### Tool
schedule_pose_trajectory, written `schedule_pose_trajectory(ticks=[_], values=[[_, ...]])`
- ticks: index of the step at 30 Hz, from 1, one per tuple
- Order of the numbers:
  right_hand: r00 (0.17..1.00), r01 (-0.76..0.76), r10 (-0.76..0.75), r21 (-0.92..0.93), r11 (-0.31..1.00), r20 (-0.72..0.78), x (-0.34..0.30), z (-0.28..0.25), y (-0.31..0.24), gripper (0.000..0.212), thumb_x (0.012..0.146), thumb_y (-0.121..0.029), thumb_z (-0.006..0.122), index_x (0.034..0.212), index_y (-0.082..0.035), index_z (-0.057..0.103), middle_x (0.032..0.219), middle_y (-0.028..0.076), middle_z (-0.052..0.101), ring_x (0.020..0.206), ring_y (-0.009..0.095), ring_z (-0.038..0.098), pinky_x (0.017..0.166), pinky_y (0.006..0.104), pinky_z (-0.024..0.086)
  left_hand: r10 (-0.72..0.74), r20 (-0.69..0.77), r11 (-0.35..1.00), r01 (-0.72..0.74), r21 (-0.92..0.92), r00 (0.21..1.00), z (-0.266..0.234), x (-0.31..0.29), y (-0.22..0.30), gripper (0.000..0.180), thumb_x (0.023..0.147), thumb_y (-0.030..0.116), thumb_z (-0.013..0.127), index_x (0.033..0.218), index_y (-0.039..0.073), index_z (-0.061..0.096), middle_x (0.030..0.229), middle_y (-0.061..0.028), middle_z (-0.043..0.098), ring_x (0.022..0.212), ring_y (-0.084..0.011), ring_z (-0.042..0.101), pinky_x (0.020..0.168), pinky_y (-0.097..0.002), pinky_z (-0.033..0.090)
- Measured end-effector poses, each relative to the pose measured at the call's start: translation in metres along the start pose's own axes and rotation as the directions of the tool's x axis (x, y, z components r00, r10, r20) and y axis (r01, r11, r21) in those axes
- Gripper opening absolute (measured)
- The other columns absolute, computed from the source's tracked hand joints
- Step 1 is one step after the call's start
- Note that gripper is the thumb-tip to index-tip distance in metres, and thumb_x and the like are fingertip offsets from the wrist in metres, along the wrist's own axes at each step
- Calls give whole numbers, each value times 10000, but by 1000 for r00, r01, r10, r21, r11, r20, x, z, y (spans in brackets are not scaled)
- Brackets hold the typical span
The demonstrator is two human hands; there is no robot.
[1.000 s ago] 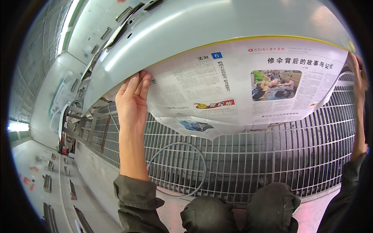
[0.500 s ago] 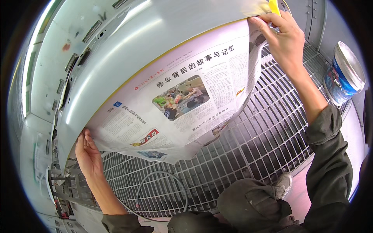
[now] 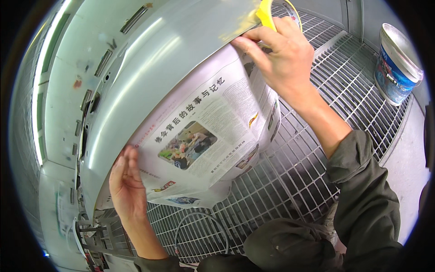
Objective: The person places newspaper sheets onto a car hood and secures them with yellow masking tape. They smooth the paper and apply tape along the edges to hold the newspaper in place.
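Observation:
A sheet of newspaper [image 3: 226, 118] hangs along the lower edge of a curved, glossy grey panel [image 3: 149, 59], its free bottom sagging and creased. My right hand [image 3: 285, 59] grips a roll of yellow tape [image 3: 265, 13] at the panel's far end, thumb and finger at the edge where the paper's corner meets it. My left hand [image 3: 128, 186] is nearer, at the same edge, with fingers stretched out and lying against panel and paper. Its fingertips overlap the paper's left part.
Metal floor grating [image 3: 294, 177] spreads below. A hose [image 3: 225, 231] lies looped on it near my knees. At the right stands a blue and white bucket [image 3: 396, 72]. A dark metal stand [image 3: 104, 235] is at lower left, and a pale stained wall [image 3: 63, 118] rises behind the panel.
My left hand has slid along the edge away from the near end, its fingers straightening. The yellow strip along the panel edge shows far less. The whole view has shifted.

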State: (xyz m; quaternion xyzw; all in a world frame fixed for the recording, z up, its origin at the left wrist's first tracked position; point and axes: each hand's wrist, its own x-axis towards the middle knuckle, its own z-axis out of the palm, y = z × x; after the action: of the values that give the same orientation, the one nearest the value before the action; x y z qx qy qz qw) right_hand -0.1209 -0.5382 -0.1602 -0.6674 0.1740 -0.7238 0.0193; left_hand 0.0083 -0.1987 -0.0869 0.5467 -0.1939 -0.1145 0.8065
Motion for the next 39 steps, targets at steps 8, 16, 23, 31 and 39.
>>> schedule_pose_trajectory(ticks=[8,16,23,31,39], values=[[990,-133,138,130,983,-30,0,-1,22,243,699,-346,845,789,-145,741,726,-18,574,717,173,573,563,325,475,450,812,-327,-778,536,371,156,3,-35,334,736,35,856,1039,53,716,920,-67,647,762,-166,607,611,-279,486],[956,-267,294,473,840,18,-18,-7,89,138,767,-176,809,856,-85,755,786,9,682,746,196,579,672,320,467,283,947,-539,-792,286,149,235,43,-69,310,750,38,845,1045,68,758,892,-66,663,738,-171,602,582,-289,463],[857,-459,508,574,678,84,-23,25,90,167,866,-317,707,883,-164,772,791,11,595,851,211,597,685,376,499,219,954,-589,-753,295,202,259,43,-77,296,778,13,804,1068,52,762,927,-82,683,705,-153,588,537,-271,437],[755,-581,611,676,454,239,-6,44,73,170,899,-279,691,928,-141,785,846,61,628,905,249,602,766,411,514,163,956,-632,-718,292,246,273,38,-80,334,782,-11,782,1111,34,743,944,-93,687,695,-140,566,509,-261,405],[529,-605,799,788,119,286,-3,61,34,131,863,-131,746,926,-17,763,879,86,686,823,246,627,729,365,507,189,951,-624,-718,309,245,283,40,-88,335,783,-23,771,1111,36,742,953,-88,685,603,-103,488,470,-255,356]])
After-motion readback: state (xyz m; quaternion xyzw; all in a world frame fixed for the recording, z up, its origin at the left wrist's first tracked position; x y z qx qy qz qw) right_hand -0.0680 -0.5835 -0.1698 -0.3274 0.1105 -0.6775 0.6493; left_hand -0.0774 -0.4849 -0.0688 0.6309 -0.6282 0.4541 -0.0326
